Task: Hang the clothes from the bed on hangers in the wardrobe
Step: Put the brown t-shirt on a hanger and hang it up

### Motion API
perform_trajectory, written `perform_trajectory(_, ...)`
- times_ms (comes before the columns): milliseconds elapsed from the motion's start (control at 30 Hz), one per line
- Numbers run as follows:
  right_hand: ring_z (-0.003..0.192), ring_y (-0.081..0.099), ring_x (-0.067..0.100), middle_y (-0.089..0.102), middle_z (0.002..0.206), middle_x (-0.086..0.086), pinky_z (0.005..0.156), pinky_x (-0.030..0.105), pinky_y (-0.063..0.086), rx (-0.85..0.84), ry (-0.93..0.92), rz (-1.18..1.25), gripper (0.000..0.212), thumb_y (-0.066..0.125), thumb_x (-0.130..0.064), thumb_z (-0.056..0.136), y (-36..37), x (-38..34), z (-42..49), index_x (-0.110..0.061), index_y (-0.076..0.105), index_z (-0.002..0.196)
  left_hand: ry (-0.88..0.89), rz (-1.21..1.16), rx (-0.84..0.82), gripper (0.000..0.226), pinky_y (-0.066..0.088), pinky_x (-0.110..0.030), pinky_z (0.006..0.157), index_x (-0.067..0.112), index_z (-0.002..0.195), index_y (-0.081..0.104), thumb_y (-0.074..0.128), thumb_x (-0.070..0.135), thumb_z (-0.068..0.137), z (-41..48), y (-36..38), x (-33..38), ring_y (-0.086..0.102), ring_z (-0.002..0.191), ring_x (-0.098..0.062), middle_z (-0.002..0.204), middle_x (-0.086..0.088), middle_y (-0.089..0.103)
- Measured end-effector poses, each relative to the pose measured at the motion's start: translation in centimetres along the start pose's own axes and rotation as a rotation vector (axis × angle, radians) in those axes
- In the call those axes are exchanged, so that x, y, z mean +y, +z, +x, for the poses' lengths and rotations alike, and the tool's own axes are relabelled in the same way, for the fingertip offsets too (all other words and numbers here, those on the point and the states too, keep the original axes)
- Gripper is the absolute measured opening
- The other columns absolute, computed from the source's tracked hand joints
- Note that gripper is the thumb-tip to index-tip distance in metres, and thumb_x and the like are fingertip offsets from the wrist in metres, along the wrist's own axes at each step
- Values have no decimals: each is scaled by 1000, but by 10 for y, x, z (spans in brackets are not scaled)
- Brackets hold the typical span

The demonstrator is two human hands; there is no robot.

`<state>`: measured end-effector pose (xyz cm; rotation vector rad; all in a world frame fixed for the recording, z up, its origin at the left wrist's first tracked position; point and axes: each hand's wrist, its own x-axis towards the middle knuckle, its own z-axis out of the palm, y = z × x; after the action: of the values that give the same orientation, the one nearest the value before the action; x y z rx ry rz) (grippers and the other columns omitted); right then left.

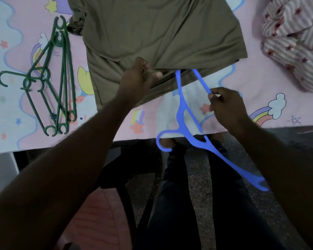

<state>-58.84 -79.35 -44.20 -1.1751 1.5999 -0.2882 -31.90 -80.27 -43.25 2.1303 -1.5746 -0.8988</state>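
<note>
An olive-green T-shirt lies flat on the bed, its bottom hem toward me. My left hand pinches that hem and lifts it slightly. My right hand grips one arm of a blue plastic hanger. The hanger's far end sits just under the lifted hem, while its hook and other arm hang past the bed's edge over my legs.
Several dark green hangers lie in a pile on the left of the pink cartoon-print bedsheet. A crumpled striped garment lies at the right. The bed's edge runs across the middle; dark floor and my legs are below.
</note>
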Motion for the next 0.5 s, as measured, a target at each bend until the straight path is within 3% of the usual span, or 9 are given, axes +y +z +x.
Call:
perform_trajectory(100, 42, 46, 4, 56, 68, 1, 44, 19, 36, 225, 182, 308, 17, 52, -24, 97, 6, -6, 16, -19, 64, 107, 1, 297, -115, 56, 41, -34, 59, 11, 111, 53, 74, 50, 76, -1, -10, -7, 56, 70, -25, 77, -5, 60)
perform_trajectory(200, 51, 44, 13, 55, 70, 2, 53, 27, 37, 433, 293, 494, 18, 48, -34, 92, 8, -2, 26, -24, 60, 101, -49, 505, -83, 27, 47, -40, 70, 9, 104, 61, 66, 27, 83, 0, -21, -23, 61, 89, -37, 94, -16, 66)
perform_trajectory(267, 47, 40, 11, 50, 65, 1, 48, 24, 34, 490, 310, 609, 12, 46, -27, 98, 14, -8, 27, -20, 56, 102, -102, 418, -13, 16, 47, -39, 68, 8, 95, 63, 55, 16, 85, -7, -27, -32, 61, 84, -36, 88, -15, 66)
perform_trajectory(367, 39, 37, 10, 45, 60, 0, 43, 18, 32, 491, 376, 758, 9, 40, -18, 102, 32, -24, 26, -16, 48, 99, -212, 74, 95, 14, 44, -35, 61, 4, 86, 62, 51, 12, 84, -19, -30, -40, 56, 69, -25, 71, -8, 60)
perform_trajectory(433, 43, 45, 12, 54, 64, 3, 44, 18, 35, 438, 414, 781, 12, 38, -15, 102, 44, -31, 31, -18, 45, 92, -304, -152, 143, 15, 36, -33, 50, -1, 77, 53, 52, 12, 83, -22, -32, -36, 44, 54, -17, 59, -7, 47)
perform_trajectory(500, 54, 59, 11, 64, 70, -1, 45, 18, 40, 336, 427, 632, 11, 43, -13, 100, 49, -32, 36, -16, 46, 90, -314, -269, 167, 25, 29, -30, 47, 1, 65, 45, 57, 14, 84, -22, -37, -28, 34, 49, -11, 52, -2, 36)
